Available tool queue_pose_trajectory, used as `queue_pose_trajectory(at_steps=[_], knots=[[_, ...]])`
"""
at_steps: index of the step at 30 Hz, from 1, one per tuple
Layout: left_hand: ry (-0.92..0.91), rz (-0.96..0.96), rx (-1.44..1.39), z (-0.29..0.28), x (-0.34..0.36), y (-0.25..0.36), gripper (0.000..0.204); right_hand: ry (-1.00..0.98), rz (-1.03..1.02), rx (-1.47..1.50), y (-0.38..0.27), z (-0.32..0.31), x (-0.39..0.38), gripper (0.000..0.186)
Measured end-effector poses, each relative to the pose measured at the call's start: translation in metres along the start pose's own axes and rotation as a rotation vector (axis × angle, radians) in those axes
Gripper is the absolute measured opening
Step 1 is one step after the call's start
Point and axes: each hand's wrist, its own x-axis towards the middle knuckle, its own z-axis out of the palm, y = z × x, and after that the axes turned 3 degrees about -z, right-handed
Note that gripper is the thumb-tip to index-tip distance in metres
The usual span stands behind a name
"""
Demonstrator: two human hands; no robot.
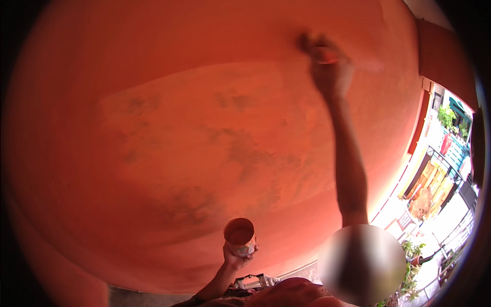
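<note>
Low in the view, my left hand is wrapped round a small open paint can, whose mouth shows reddish paint inside. My right arm reaches high up to an orange-red wall. At its end my right hand is closed on what looks like a paintbrush, its dark end by the wall; motion smears it and the fingers hide most of it. A broad lighter orange area with grey, blotchy patches lies left of my right arm. Darker red paint surrounds that area.
The wall fills most of the view and ends at a reddish beam at upper right. Beyond it, in bright light, are green plants, a railing, and a stack of wooden pieces. Below stands a metal-looking frame, partly hidden by my clothing.
</note>
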Motion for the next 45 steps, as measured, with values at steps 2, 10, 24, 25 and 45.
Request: queue_pose_trajectory(at_steps=[2, 10, 24, 25, 45], knots=[[0.019, 0.017, -0.004, -0.002, 0.0, -0.002, 0.07, -0.039, -0.058, 0.206, -0.087, 0.042, -0.002, 0.019], [-0.024, 0.094, 0.034, -0.017, 0.002, -0.002, 0.071, -0.43, 0.02, 0.897, -0.312, 0.114, 0.027, 0.025], [0.03, 0.053, -0.004, -0.055, 0.011, 0.002, 0.071, 0.096, 0.444, -0.097, 0.115, -0.062, -0.019, 0.025], [0.034, 0.07, 0.02, -0.055, 0.011, 0.002, 0.069, 0.073, 0.392, -0.256, 0.096, -0.059, -0.013, 0.026], [-0.041, 0.228, -0.012, -0.06, 0.009, -0.005, 0.068, -0.036, 0.142, 0.588, -0.202, 0.102, -0.005, 0.017]])
